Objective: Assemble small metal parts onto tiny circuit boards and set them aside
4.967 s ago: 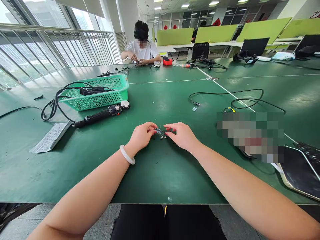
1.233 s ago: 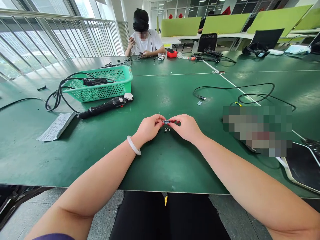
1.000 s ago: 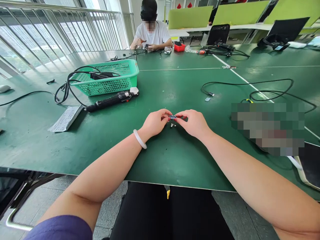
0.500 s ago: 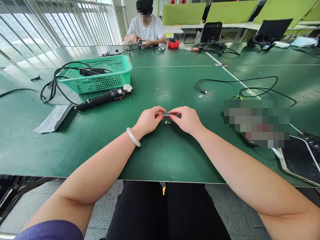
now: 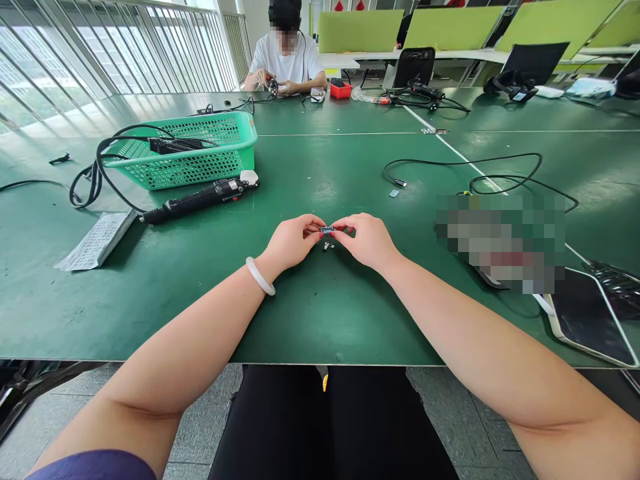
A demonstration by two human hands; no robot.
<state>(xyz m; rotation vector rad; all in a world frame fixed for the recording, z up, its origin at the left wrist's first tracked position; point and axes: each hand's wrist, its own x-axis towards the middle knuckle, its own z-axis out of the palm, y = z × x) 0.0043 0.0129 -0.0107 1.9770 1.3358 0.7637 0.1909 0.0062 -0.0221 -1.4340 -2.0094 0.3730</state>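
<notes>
Left hand (image 5: 291, 241) and right hand (image 5: 367, 239) pinch small dark-blue rectangular part (image 5: 327, 230) between them (contact with flat green table (image 5: 325, 313) unclear); uneven squeeze could flick it onto small silvery metal piece (image 5: 328, 247).

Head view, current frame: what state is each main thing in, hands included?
Left hand: pinching one end of the small part.
Right hand: fingertips on its other end.
Metallic piece: loose on the table.
Green basket: upright, black corded item inside.
Black handheld tool: lying on its side.
Right-side cable: loosely looped.
Tablet: flat, screen dark.
Red box: holding something black.
</notes>
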